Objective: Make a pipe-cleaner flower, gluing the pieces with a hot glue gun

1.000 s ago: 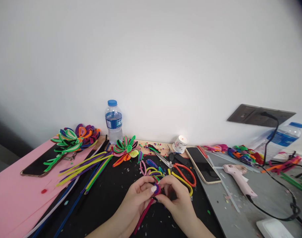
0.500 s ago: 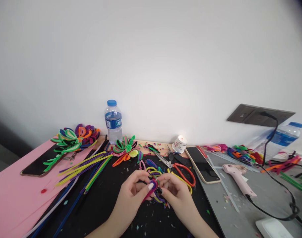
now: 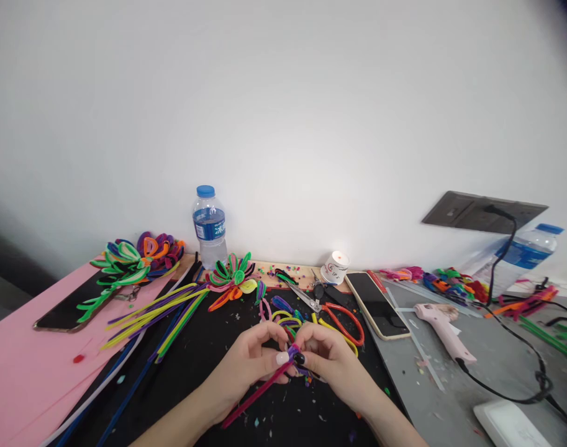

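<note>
My left hand (image 3: 258, 359) and my right hand (image 3: 327, 355) meet over the black mat (image 3: 194, 391). Both pinch a small purple and magenta pipe cleaner piece (image 3: 293, 352) between thumb and fingers. From it a magenta stem (image 3: 255, 395) slants down to the left below my left hand. Looped pipe cleaners in purple, yellow and pink lie just behind the fingers and are partly hidden. Red-handled scissors (image 3: 343, 326) rest behind my right hand. A green and pink pipe cleaner flower (image 3: 231, 273) stands near the mat's back edge.
At the left are a water bottle (image 3: 209, 226), loose pipe cleaners (image 3: 157, 313) and a dark phone (image 3: 71, 304) under flowers. To the right lie a white-edged phone (image 3: 379, 305), a pink glue gun (image 3: 444, 332) with its cord, and a white device (image 3: 511, 424). A paper cup (image 3: 335, 267) sits by the wall.
The magenta and purple piece has turned between my fingers, and its long magenta stem now shows at the lower left. The whole view has shifted slightly.
</note>
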`<state>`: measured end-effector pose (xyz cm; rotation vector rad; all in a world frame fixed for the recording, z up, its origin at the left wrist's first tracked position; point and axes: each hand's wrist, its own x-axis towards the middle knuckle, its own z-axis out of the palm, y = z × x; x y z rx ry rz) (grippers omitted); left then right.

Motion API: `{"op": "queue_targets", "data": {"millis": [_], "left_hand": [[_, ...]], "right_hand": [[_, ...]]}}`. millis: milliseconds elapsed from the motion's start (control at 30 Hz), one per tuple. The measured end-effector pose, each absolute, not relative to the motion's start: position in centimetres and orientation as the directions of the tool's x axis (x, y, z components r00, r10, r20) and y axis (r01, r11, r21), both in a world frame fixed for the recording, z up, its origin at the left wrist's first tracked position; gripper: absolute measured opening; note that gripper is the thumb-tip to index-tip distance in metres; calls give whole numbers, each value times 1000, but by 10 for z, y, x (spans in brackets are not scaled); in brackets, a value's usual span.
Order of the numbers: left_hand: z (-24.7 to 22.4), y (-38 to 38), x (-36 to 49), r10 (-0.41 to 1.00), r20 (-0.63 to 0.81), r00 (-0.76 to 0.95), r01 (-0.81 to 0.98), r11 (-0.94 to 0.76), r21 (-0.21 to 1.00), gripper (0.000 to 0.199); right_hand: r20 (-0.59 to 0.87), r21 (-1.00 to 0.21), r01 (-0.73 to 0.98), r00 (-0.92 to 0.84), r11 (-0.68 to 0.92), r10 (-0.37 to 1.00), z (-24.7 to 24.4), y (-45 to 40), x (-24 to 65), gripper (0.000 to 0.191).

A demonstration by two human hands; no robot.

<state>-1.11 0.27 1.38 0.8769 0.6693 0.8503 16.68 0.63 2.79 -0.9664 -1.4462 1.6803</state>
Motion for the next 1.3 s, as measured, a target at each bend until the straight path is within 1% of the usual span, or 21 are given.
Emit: {"op": "queue_targets", "data": {"millis": [67,233,367,433,500,600,733,833,1000,1167,1300], "left_hand": [[15,2,-11,829,-178,530,-336,398,854,20],[17,2,-9,814,-220,537,-289,422,859,24],[15,3,-9,807,-268,526,-248,447,860,32],[12,4,-10,813,-262,520,-230,428,874,34],[8,6,-10,835,-239,496,-195,375,906,34],[3,7,-11,880,-183,438,-111,255,961,33],[4,6,-11,939,-83,334,44,73,996,29],[7,5,-12,962,10,272,161,-56,985,21],[7,3,-14,956,163,242,291,-232,928,14],[8,1,-15,949,202,242,335,-277,900,14],[9,1,-13,960,150,238,305,-220,926,12]], "right_hand": [[-76,-995,-24,-498,-101,864,29,7,168,9],[-70,-996,83,-518,-31,853,27,8,173,8],[-51,-982,182,-501,48,864,26,9,174,3],[-25,-965,243,-475,104,879,24,10,173,7],[-2,-947,289,-442,140,897,21,11,171,13],[-8,-949,293,-390,116,921,18,13,170,20],[-13,-965,252,-310,69,951,16,15,172,16],[-12,-973,227,-279,53,960,18,15,173,11],[-81,-972,236,-308,-7,948,20,10,168,8],[-111,-967,254,-341,-23,933,18,7,165,12],[-139,-967,252,-365,-45,921,15,8,165,15]]}}
